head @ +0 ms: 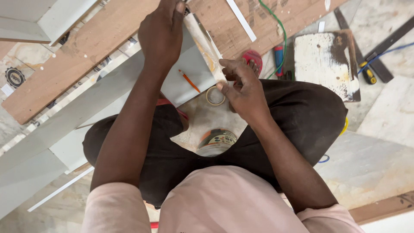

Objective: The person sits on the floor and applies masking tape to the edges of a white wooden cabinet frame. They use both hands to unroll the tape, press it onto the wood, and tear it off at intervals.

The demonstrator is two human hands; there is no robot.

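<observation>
My left hand (160, 32) reaches forward and presses on the far end of a grey laminate board (129, 82) that lies across my left knee. A thin pale strip (206, 41) runs from under that hand along the board's edge to my right hand (243, 88), whose fingertips pinch its near end. A roll of tape (215, 96) lies on the floor just beside the right hand. An orange pencil (189, 80) rests on the grey board between the hands.
A round tin (217, 142) sits between my crossed legs. A long wooden plank (86, 47) lies at the far left. A red-handled tool (279, 55), green wire (278, 26), a stained white board (327, 60), a yellow-handled screwdriver (368, 72) and a blue cable (386, 51) lie at the right.
</observation>
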